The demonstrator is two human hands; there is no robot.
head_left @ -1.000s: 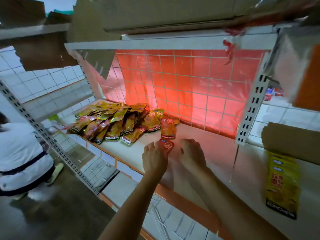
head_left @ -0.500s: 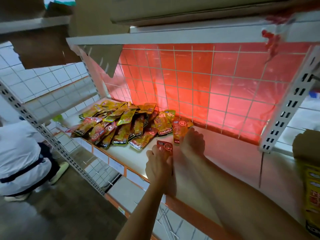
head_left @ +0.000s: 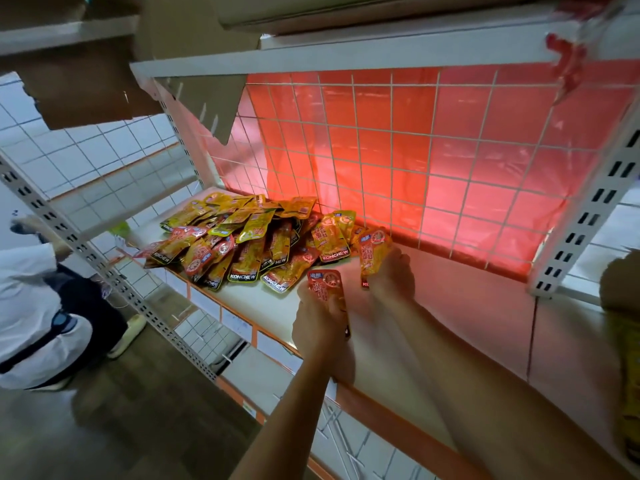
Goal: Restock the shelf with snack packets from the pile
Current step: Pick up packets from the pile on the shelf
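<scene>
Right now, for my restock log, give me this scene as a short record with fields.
left hand: holds red packet, just in front of the pile
right hand: holds orange packet upright at the pile's right edge
pile: loose packets heaped at the back left of the shelf
shelf: white board, orange front edge
grid: white wire, red sheet behind
person: in white, on the floor at left

Single head-worn wide-angle view
It looks forward and down onto the shelf (head_left: 491, 317) from close above its front edge.
</scene>
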